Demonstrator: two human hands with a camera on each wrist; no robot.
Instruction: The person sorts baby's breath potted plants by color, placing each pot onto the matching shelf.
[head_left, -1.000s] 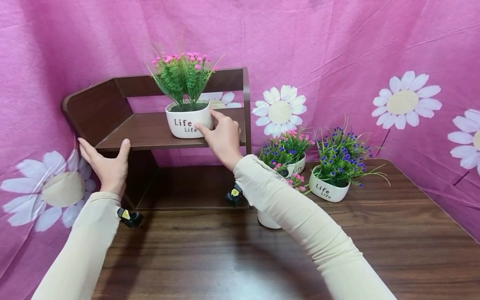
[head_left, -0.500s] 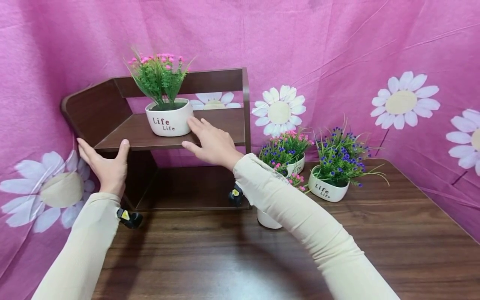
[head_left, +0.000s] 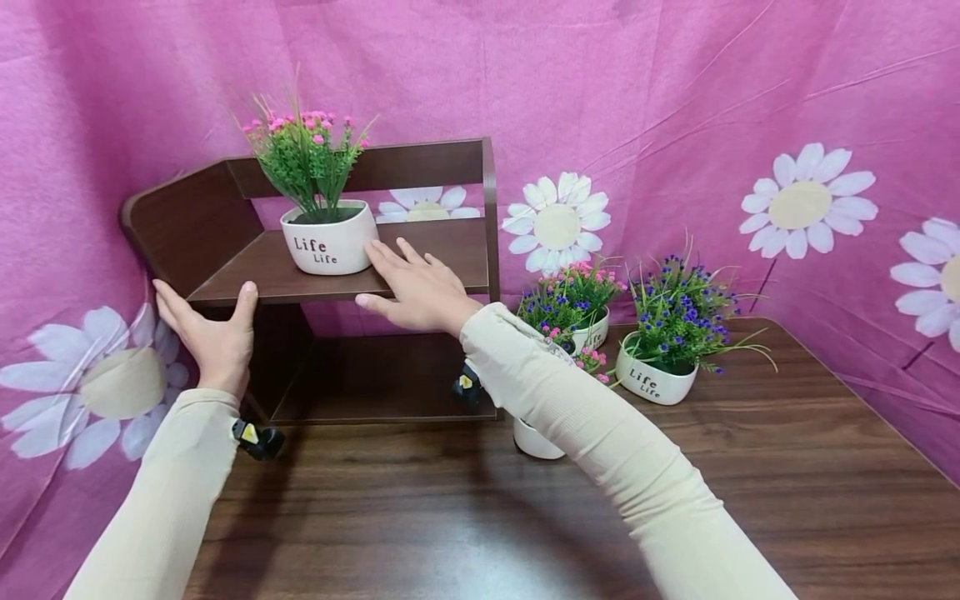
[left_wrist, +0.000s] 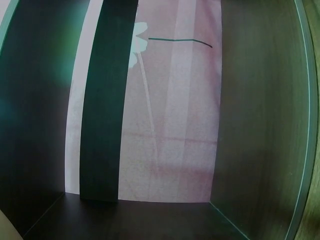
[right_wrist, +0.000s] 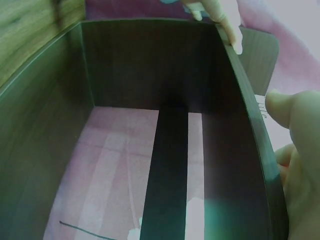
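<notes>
A white oval pot (head_left: 330,250) marked "Life", with artificial pink flowers (head_left: 309,154) and green leaves, stands upright on the upper board of a dark brown desk shelf (head_left: 262,275). My right hand (head_left: 423,287) touches the pot's right side with extended fingertips, thumb held lower by the board's front edge. My left hand (head_left: 217,333) rests against the shelf's left front corner, thumb up at the board edge and straight fingers along the outside. In the right wrist view, part of the right hand (right_wrist: 305,150) shows beside the shelf edge, and the left hand (right_wrist: 227,22) appears beyond.
On the table (head_left: 390,508), right of the shelf, stands a pot with blue flowers (head_left: 660,379). Beside it is another pot with pink and blue flowers (head_left: 592,333). A third white pot (head_left: 540,440) is partly hidden by the right sleeve. A pink daisy-print cloth (head_left: 637,83) hangs behind.
The flower pot has slid left along the upper board. My right hand has released its thumb-and-finger hold and followed with straight fingers against the pot's side. The left hand stays in place.
</notes>
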